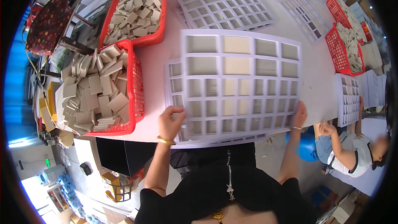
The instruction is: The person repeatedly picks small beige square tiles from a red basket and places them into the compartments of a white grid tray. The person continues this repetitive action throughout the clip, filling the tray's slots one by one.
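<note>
While your right hand [299, 115] holds the white grid panel [252, 77] by its right edge, your left hand [170, 121] curls at the left, grip unclear. Panel overlies stacked frames [175, 77] on the tabletop [153, 72]; uneven pulling could skew them.

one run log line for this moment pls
left hand: at left edge of white grid frame | right hand: at its right edge | left: red basket, beige tiles

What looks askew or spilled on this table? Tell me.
The upper white grid panel, between the left hand and right hand, sits out of line with the panel beneath, whose left edge sticks out. No spill stands out.
</note>
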Action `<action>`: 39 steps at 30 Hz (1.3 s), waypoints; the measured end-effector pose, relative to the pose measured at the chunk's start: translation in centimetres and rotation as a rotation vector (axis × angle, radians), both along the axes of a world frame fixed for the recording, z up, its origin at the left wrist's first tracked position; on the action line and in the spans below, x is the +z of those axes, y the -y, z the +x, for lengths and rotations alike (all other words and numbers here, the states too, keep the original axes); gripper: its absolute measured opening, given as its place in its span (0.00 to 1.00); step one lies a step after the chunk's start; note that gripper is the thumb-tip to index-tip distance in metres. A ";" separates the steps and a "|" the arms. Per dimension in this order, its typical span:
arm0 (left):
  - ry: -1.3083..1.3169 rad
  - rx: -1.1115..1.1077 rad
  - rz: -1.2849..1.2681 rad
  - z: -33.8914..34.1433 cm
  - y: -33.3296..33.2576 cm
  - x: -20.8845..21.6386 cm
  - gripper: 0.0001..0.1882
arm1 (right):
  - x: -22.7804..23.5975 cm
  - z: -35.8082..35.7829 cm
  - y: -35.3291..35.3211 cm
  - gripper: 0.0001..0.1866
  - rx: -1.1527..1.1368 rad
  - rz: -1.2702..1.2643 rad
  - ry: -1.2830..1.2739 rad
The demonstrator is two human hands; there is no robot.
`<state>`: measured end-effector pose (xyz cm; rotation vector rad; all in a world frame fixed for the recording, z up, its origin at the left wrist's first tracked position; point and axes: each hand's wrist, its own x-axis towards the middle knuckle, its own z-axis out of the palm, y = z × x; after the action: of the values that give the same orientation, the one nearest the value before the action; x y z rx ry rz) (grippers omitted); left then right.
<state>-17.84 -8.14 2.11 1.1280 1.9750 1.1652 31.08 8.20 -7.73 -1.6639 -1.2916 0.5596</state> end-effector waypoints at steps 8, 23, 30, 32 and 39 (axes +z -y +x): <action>0.355 -0.609 -0.060 14.7 -8.4 -2.3 0.16 | 8.8 24.7 -7.9 0.26 -0.295 0.005 0.649; 0.482 -0.144 0.345 10.9 -7.4 -1.2 0.17 | 13.6 -24.2 2.3 0.28 1.214 -0.188 -0.134; 0.376 -0.108 0.385 3.9 -3.6 1.8 0.24 | 14.0 -31.8 4.0 0.14 1.288 -0.103 -0.120; -0.261 -0.126 0.392 -0.5 -3.1 3.6 0.22 | 13.6 -31.5 3.5 0.13 1.186 -0.066 -0.101; -0.829 -0.174 -0.047 -17.6 0.1 6.5 0.16 | 8.0 -25.4 -1.5 0.15 0.870 -0.035 -0.151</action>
<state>-35.41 -8.21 8.64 1.9224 2.3843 0.5818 5.64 9.67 0.28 -0.9893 -1.8715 1.1896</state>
